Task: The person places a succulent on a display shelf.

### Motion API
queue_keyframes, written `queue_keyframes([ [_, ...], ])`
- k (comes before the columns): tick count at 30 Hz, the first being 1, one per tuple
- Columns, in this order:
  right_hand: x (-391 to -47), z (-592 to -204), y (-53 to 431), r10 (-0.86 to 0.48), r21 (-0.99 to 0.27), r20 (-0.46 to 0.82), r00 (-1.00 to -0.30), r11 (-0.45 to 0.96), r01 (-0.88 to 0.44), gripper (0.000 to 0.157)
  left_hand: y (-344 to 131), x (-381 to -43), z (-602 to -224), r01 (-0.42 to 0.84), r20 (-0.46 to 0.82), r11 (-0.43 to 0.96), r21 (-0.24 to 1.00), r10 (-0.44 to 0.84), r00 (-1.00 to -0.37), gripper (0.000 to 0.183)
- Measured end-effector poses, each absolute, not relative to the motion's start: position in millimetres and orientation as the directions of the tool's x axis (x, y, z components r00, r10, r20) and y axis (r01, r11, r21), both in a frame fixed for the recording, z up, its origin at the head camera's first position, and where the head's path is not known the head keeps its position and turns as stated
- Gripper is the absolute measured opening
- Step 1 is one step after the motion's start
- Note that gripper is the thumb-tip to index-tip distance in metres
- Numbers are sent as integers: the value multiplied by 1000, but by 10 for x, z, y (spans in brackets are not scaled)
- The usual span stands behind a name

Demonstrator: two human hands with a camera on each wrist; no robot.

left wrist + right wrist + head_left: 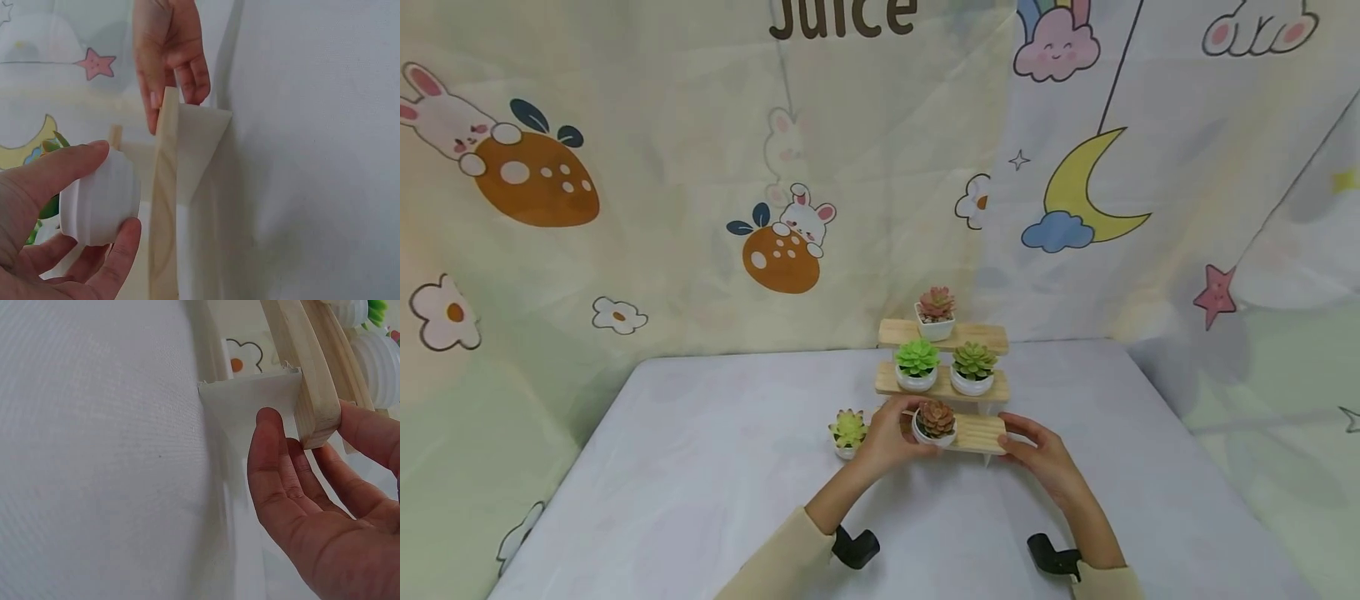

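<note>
My left hand (889,440) grips a small white pot (103,197) holding a reddish-brown succulent (937,418), thumb on one side and fingers on the other. The pot is close over the left part of the lowest board (979,432) of a three-tier wooden plant stand. At that board's right end, my right hand (1047,460) pinches the wood, its thumb and fingers on opposite faces. In the right wrist view, a white support (253,400) joins the board's underside near the fingers.
Two green succulents in white pots (916,377) (972,382) occupy the middle tier (887,380). A pinkish succulent (936,308) tops the highest tier (981,337). Left of the stand, a yellow-green succulent (848,429) stands on the white table (700,467), partly behind my left hand. A printed cloth (685,208) hangs behind.
</note>
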State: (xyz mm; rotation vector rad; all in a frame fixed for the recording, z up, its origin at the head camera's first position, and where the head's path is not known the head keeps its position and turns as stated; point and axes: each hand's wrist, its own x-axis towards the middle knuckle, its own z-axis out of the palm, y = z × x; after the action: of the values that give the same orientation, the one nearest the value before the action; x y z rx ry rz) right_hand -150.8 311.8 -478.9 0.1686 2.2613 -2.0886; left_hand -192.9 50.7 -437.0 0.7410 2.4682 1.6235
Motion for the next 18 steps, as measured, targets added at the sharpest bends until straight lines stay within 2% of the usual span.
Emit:
queue_keyframes([
  [18,-1501,-4778,3116,42,-988,-126,-991,86,130,55,880,-1986,-4458,410,218,328,851,490,-844,64],
])
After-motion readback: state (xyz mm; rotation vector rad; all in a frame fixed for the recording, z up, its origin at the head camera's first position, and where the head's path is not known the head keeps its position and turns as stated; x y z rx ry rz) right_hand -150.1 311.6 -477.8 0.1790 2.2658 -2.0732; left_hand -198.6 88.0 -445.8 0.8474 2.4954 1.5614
